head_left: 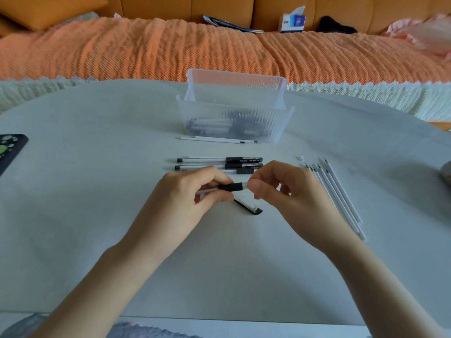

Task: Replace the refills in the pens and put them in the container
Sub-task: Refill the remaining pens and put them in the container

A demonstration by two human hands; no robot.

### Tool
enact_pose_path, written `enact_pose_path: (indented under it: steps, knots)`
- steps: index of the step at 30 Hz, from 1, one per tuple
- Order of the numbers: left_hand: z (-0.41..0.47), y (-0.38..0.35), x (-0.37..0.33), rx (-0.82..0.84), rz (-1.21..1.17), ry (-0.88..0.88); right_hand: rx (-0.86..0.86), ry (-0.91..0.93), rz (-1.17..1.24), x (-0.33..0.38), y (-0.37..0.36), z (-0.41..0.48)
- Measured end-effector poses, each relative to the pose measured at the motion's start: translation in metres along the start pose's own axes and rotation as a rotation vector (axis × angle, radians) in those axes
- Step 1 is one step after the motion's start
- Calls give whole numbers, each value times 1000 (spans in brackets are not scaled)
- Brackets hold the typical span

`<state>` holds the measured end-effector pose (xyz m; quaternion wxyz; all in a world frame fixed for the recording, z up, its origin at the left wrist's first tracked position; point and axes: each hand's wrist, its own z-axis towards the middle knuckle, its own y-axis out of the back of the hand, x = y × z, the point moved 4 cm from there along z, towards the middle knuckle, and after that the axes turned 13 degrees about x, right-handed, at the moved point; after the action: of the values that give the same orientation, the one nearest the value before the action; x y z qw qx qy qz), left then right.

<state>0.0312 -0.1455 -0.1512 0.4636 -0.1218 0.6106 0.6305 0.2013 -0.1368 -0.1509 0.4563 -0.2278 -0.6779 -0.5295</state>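
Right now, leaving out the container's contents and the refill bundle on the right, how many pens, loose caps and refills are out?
Pens lying in a row: 3
Pen held by left hand and right hand: 1
Loose cap: 1
Refills in front of the container: 2
Total: 7

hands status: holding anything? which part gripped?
Both hands hold one pen. The left hand grips its barrel at the back of the black rubber grip. The right hand pinches the clear tip end.
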Motion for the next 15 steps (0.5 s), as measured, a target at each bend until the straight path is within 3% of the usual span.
enact_pose_path:
  steps: [7, 15]
  knots:
    - [2, 0, 1, -14, -76, 54, -40, -7, 34, -1, 4, 0]
    - [1, 11, 15, -38, 72, 157, 73, -42, -411, -15, -8, 0]
